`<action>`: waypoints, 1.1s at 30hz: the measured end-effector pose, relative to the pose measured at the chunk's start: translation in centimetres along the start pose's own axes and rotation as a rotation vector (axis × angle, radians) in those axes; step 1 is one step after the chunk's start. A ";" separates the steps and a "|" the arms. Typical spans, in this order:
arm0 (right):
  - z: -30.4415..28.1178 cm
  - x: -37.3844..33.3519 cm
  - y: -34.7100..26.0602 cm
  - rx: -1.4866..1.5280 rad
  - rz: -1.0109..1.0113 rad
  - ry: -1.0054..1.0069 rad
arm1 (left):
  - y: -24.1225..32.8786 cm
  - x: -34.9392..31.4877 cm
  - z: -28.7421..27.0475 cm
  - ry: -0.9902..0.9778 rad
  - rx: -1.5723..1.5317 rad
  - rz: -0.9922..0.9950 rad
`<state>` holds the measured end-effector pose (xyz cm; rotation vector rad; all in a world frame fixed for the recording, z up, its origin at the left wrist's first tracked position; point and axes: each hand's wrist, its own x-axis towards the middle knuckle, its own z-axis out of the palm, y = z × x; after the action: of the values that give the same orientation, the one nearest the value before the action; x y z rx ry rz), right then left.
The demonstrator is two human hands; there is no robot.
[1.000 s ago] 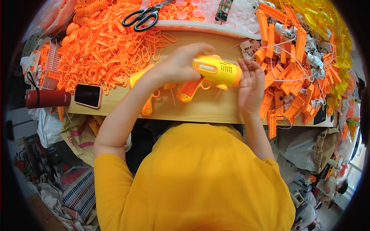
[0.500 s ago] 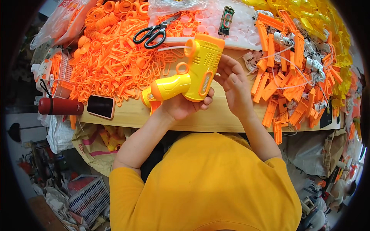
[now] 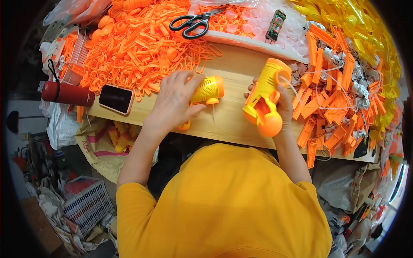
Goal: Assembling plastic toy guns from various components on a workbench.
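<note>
A yellow toy gun with orange parts is in my right hand, which wraps its side. The toy is tilted, its rounded orange end toward me, with an open cavity above that end and a thin clear tube at the upper side. My left hand hovers over a second yellow toy gun, fingers and thumb spread around its near part. That toy appears to lie on the wooden table; its vented, orange-capped end points right and a thin tube hangs from it. The hand hides the rest of it.
Heaped orange parts cover the back left, with black-handled scissors on top. A phone and red flask lie left. Behind stands a tray of translucent caps. Wired orange parts and yellow shells fill the right.
Half a second ago my left hand held up one toy gun beside my open right hand. Now my right hand grips a toy, and my left is spread over another, lower down.
</note>
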<state>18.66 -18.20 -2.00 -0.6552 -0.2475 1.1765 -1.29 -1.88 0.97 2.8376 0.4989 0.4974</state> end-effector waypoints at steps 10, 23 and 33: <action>-4.0 0.7 0.9 0.205 0.088 -0.123 | -3.0 -2.1 3.0 0.223 -1.118 -0.476; 5.5 2.7 5.1 -0.276 0.483 -0.136 | -1.8 -8.5 1.7 0.247 -2.335 -0.352; 23.1 3.7 16.3 -0.768 0.606 -0.618 | -6.6 -20.2 4.3 1.389 -1.763 -0.416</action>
<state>-4.24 -3.14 6.02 -1.0586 -1.1207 1.8747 -19.52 -3.87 -10.61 0.4615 0.3895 1.5980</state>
